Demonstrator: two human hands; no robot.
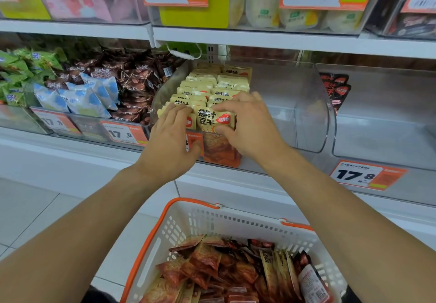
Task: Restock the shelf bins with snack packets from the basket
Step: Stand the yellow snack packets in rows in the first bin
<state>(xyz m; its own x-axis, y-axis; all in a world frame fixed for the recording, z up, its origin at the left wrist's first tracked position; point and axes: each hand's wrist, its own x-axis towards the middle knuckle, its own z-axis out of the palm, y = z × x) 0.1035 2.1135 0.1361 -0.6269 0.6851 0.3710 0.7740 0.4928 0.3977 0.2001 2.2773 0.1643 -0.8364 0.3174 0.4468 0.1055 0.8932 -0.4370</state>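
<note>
A clear shelf bin holds two rows of upright yellow snack packets in its left half. My right hand pinches the front yellow packet between thumb and fingers. My left hand rests its fingers on the front packets of the left row, with its thumb against the bin's front wall. Below, a white basket with an orange rim holds several orange and yellow snack packets.
The bin's right half holds nothing. To the left lie piles of brown, blue-and-white and green packets. A bin at the right shows dark red packets. An upper shelf hangs just above. Price tags line the shelf edges.
</note>
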